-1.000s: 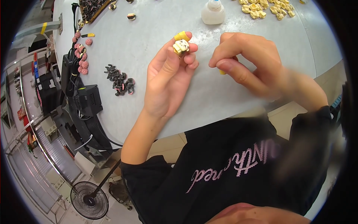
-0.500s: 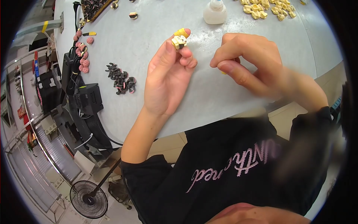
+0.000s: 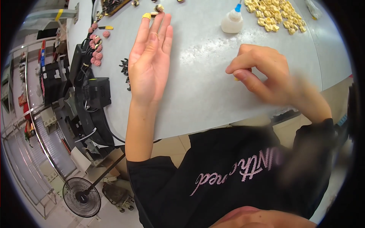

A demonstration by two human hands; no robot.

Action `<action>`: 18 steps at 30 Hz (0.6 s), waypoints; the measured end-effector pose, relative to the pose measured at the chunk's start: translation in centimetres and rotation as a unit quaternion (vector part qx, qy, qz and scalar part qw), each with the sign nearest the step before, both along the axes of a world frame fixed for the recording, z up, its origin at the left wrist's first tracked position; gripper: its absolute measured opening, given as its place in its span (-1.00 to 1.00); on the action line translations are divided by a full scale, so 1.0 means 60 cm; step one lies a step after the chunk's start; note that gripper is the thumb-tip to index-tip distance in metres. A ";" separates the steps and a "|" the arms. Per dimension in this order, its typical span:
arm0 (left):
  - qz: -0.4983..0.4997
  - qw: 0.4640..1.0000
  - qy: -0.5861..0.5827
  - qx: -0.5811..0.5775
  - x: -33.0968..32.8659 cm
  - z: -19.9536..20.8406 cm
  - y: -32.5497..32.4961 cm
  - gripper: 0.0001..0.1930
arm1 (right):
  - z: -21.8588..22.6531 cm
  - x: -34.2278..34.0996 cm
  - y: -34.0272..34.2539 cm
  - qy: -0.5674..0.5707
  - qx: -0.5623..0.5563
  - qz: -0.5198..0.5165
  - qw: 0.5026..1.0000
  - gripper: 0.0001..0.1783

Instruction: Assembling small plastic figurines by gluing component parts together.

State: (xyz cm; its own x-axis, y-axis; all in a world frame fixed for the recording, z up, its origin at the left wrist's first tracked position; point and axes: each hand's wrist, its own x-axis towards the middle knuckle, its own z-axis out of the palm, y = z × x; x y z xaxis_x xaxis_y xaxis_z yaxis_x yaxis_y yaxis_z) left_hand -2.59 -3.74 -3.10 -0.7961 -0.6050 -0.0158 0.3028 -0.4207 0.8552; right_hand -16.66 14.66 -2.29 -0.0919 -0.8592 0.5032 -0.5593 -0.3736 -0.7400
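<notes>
My left hand [image 3: 149, 62] reaches over the table, palm up, its fingers stretched out and holding nothing. A yellow finger cot [image 3: 146, 15] covers one of its fingertips. Just past the fingertips lies a small cream-and-dark figure [image 3: 159, 8], apart from or barely touching them; I cannot tell which. Over the table on the right, my right hand [image 3: 262, 72] is closed with thumb and forefinger together. A bit of yellow shows under its thumb; what is pinched there, if anything, is hidden.
A squeeze bottle [image 3: 232, 22] with a blue tip stands at the back. Many cream-yellow pieces [image 3: 272, 13] are heaped at the far right. Pink bumpy balls [image 3: 97, 49] and black pieces [image 3: 124, 66] lie to the left, beside a black box-shaped device [image 3: 97, 93].
My left hand has let go of the small figure and moved left and farther away, its fingers straightening. The right hand keeps its closed pose. The view has shifted slightly.
</notes>
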 end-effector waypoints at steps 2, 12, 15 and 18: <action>0.029 0.999 0.006 -0.037 0.005 0.009 -0.011 -0.56 | -0.003 0.002 -0.002 0.002 -0.016 -0.029 0.999 -0.91; 0.120 0.783 -0.295 -0.534 0.088 0.064 -0.122 -0.85 | -0.017 -0.013 -0.051 0.045 -0.051 -0.268 0.961 -0.66; 0.047 0.716 -0.332 -0.612 0.113 0.072 -0.110 -0.84 | -0.027 -0.022 -0.050 0.094 0.006 -0.250 0.964 -0.65; 0.008 0.665 -0.369 -0.649 0.131 0.062 -0.083 -0.82 | -0.026 -0.024 -0.043 0.029 0.068 -0.215 0.974 -0.69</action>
State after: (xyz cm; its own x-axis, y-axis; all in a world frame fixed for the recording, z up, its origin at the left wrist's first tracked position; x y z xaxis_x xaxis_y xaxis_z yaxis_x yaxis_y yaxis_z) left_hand 5.25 -8.69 0.62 -0.8544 -0.4990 0.1449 -0.4062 0.8154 0.4124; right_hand -18.12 12.07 -3.83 -0.4326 -0.8069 0.4023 -0.6853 0.0043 -0.7282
